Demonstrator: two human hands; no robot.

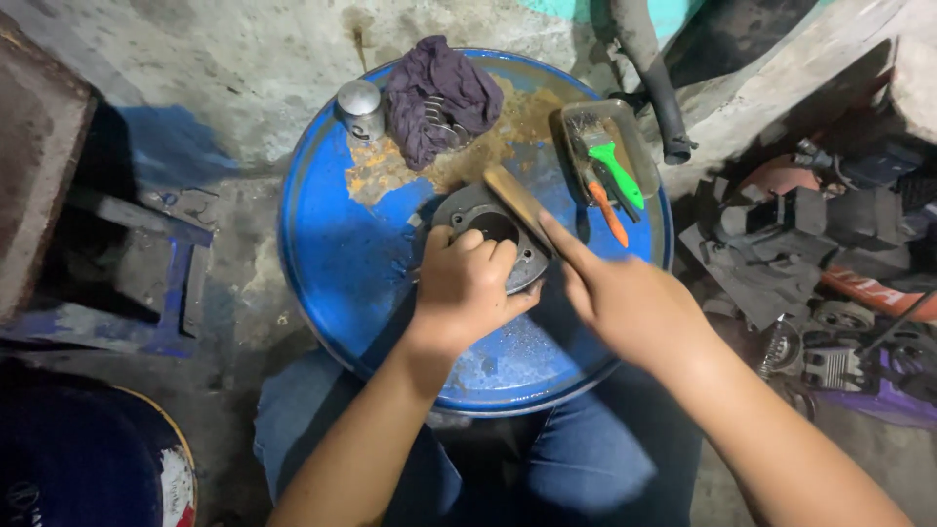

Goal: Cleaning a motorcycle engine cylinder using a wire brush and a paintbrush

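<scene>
Grey metal cylinder flange [493, 234], round with an open bore, lies flat at the centre of the blue drum lid [332, 254]; left hand [467, 288] clamps its 6 o'clock edge, fingers curled; a wooden handle [517, 200] crosses it, long axis from 10 to 4 o'clock; right hand [634, 307] grips that handle's 4 o'clock end, forefinger extended; tray of brushes [610, 161] at 2 o'clock, rag [439, 93] at 12.

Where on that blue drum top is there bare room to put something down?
The drum top is bare along its left side, between the metal piston and the left hand. The far edge is crowded by the rag and tray.
</scene>
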